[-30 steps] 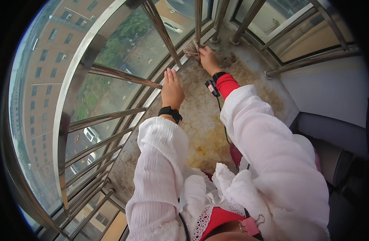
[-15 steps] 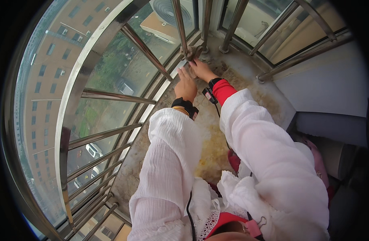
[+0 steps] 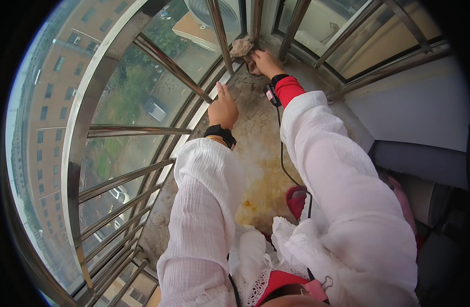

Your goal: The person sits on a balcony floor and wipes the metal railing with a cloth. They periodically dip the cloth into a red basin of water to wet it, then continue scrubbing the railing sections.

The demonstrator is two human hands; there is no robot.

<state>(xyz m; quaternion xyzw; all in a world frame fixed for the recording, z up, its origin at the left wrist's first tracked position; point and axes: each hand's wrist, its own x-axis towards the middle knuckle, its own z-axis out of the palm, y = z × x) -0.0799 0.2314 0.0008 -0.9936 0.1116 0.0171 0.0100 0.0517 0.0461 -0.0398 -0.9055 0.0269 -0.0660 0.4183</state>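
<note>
A crumpled brownish rag (image 3: pixel 242 48) lies in the far corner, bunched around the foot of a metal post. My right hand (image 3: pixel 268 63) is closed on the rag's near side, its fingertips partly hidden by the cloth. Lower and to the left, my left hand (image 3: pixel 224 108) is beside the pale bottom rail (image 3: pixel 202 111) of the window frame. Its fingers are stretched forward and nothing shows in them. Whether they touch the rail I cannot tell. Both wrists carry black straps with small devices.
A stainless steel railing (image 3: pixel 74 123) curves along the left window, with several bars (image 3: pixel 143 131) reaching inward. Another metal railing (image 3: pixel 388 71) stands at the right window. The ledge (image 3: pixel 260 169) below is stained and rough. A black cable (image 3: pixel 283 158) hangs from my right wrist.
My right hand has moved farther into the corner, and more of the rag shows around the post. My left hand has come back toward me and to the left, away from the right.
</note>
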